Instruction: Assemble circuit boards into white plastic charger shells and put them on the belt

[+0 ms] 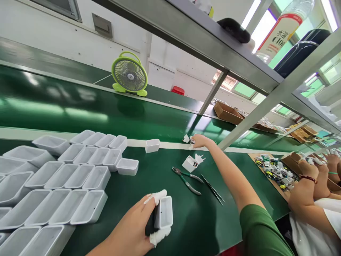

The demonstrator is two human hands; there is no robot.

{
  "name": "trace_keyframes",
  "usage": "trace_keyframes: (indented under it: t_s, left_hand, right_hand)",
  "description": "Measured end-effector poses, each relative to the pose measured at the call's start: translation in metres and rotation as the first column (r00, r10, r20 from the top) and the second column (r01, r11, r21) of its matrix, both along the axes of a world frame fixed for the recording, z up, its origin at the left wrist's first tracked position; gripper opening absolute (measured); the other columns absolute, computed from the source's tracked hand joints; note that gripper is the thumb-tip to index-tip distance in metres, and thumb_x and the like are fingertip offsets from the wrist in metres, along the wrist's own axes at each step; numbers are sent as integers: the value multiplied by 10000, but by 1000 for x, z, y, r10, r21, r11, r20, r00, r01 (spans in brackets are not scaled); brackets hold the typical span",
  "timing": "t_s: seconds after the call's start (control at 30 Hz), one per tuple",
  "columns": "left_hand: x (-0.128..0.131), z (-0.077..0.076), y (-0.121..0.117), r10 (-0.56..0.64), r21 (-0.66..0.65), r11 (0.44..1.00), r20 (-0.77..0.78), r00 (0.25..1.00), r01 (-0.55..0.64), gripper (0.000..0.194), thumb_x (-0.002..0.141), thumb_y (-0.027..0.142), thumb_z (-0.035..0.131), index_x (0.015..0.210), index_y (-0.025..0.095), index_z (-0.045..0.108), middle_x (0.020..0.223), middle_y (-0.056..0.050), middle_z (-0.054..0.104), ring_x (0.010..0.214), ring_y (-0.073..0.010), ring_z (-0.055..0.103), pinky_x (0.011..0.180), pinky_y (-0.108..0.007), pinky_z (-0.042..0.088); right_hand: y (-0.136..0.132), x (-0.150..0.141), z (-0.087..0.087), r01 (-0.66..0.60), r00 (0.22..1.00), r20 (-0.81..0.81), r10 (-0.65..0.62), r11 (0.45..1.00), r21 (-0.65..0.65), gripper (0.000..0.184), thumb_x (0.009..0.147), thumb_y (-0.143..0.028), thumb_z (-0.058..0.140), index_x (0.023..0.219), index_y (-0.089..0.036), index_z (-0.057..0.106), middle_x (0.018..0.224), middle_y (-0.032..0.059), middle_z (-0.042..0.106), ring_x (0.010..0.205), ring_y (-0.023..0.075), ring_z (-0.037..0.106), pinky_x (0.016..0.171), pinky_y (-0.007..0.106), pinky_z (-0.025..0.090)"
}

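Observation:
My left hand (138, 222), with white covers on thumb and fingertip, is closed around a small white open-topped plastic case (166, 212). Something black (151, 222) sits between the palm and that case. Stretched out toward the conveyor's near edge, my right hand (199, 140) is closed on a small white plug part (186, 138), partly hidden by the fingers. Just below it stands another white case (189, 164) with wires inside and a two-pin plug piece (199, 159) at its rim. Green-handled pliers (188, 179) and metal tweezers (213, 190) lie on the green table.
Rows of white cases (71, 174) cover the left side; a single case (152, 145) stands by the conveyor (93, 113). A green fan (129, 75) is beyond. Parts lie on cardboard (277, 172) at right, near other people's hands (310, 170). A metal shelf (202, 39) hangs overhead.

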State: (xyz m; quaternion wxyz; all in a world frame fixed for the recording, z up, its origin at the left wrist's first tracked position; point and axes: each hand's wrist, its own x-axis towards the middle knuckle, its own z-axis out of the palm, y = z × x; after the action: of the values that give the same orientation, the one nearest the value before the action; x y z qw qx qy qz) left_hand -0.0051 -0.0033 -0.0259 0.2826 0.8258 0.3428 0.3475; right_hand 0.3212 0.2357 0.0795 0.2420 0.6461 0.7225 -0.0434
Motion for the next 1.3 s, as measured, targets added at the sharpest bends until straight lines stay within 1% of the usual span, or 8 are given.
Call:
trace_keyframes:
  t_s: [0.37, 0.57, 0.67, 0.73, 0.77, 0.87, 1.03, 1.3]
  left_hand:
    - [-6, 2, 7, 32, -80, 996, 17, 999, -30, 638, 867, 379, 657, 1457, 278, 436, 1230, -97, 682, 1068, -258, 704, 916, -383, 615]
    - [-5, 24, 5, 49, -106, 994, 115, 992, -37, 621, 851, 320, 670, 1429, 254, 453, 1291, -108, 670, 1175, -274, 674, 992, -412, 587]
    - [-5, 33, 7, 72, -125, 991, 161, 984, -52, 611, 849, 288, 668, 1424, 240, 465, 1311, -118, 647, 1199, -270, 658, 1031, -429, 567]
    - [-5, 34, 7, 56, -142, 989, 205, 977, -27, 600, 837, 275, 688, 1404, 232, 498, 1301, -123, 635, 1167, -256, 666, 986, -391, 591]
    - [-5, 33, 7, 44, -150, 989, 233, 971, -9, 596, 831, 274, 704, 1394, 234, 514, 1285, -120, 632, 1121, -242, 678, 934, -357, 611]
    - [-5, 28, 6, 17, -138, 990, 290, 957, 24, 617, 813, 300, 765, 1384, 256, 535, 1259, -103, 631, 1039, -214, 684, 842, -296, 622]
    - [-5, 20, 1, 24, -78, 997, 260, 965, -4, 679, 808, 415, 805, 1412, 298, 517, 1283, -79, 661, 1169, -243, 643, 956, -322, 583]
    - [-8, 28, -12, 83, -101, 993, 153, 985, -68, 660, 790, 403, 806, 1388, 275, 557, 1260, -96, 692, 1143, -271, 672, 992, -354, 578]
  right_hand:
    - [1, -20, 13, 293, 929, -270, -255, 950, 112, 333, 979, -371, 655, 1240, -166, 628, 1240, 90, 660, 1056, 235, 676, 897, 446, 595]
    - [-56, -20, 52, 336, 721, -692, -37, 892, 303, 409, 993, -491, 558, 1268, -194, 622, 1295, 103, 674, 1132, 264, 675, 945, 429, 570]
    - [-122, -31, 49, 322, 502, -847, 176, 871, 372, 603, 945, -748, 391, 1331, -315, 555, 1418, 72, 616, 1315, 268, 593, 1050, 444, 524]
    - [-170, -49, 32, 234, -98, -941, 324, 926, 295, 799, 671, -837, 707, 1276, -328, 594, 1281, 95, 704, 1210, 349, 666, 994, 512, 559]
    - [-192, -60, 20, 133, -291, -924, 250, 967, 220, 796, 621, -761, 813, 1273, -356, 601, 1249, 80, 728, 1147, 348, 705, 938, 509, 593]
    - [-239, -90, -21, -37, -499, -865, 47, 996, 76, 735, 678, -573, 889, 1313, -323, 613, 1253, 111, 740, 1225, 332, 683, 1013, 517, 567]
    - [-258, -102, -63, -39, -513, -854, 83, 992, 119, 861, 579, -491, 970, 1345, -357, 599, 1344, 101, 706, 1283, 319, 647, 1121, 529, 481]
    - [-258, -90, -66, 53, -362, -924, 124, 992, 113, 927, 485, -507, 993, 1332, -405, 630, 1353, 64, 704, 1318, 358, 612, 1196, 526, 406]
